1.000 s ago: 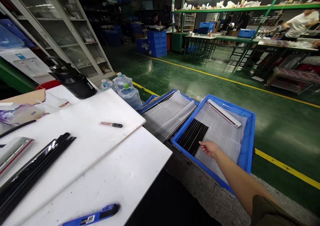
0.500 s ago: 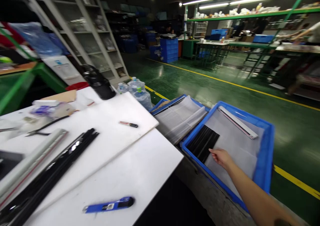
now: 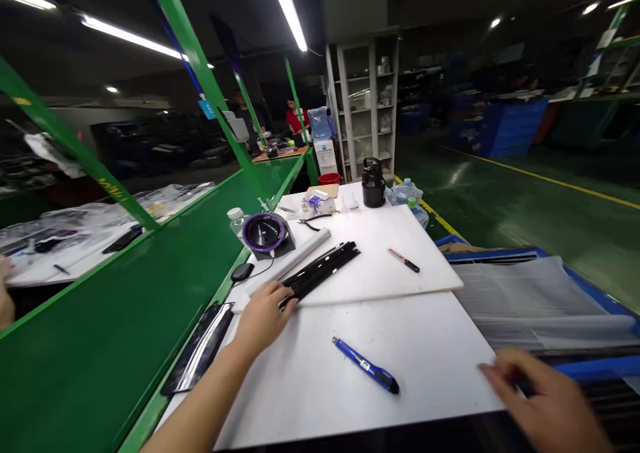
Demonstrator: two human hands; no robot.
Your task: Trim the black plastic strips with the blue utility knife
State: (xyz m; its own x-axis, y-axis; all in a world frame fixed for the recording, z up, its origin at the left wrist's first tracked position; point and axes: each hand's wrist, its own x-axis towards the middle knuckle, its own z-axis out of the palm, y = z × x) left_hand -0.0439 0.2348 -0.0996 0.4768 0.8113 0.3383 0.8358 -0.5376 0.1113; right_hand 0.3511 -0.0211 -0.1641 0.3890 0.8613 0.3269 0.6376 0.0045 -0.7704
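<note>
The strips (image 3: pixel 323 271), slanting away rightward, are touched at the near end by the half-curled left hand (image 3: pixel 263 316); the blurred right hand (image 3: pixel 545 399), seemingly spread, lies farther off.

The left hand (image 3: pixel 263 316) is reaching forward, palm down, fingers curling loosely. The right hand (image 3: pixel 545 393), blurred, is hovering well apart from it, nearer the body, fingers spreading.

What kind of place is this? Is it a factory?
Most likely a factory assembly floor: long green-framed workbenches, stacked blue crates and a yellow line painted on the green floor. The left hand touches a bundle of black strips on the white table.
</note>
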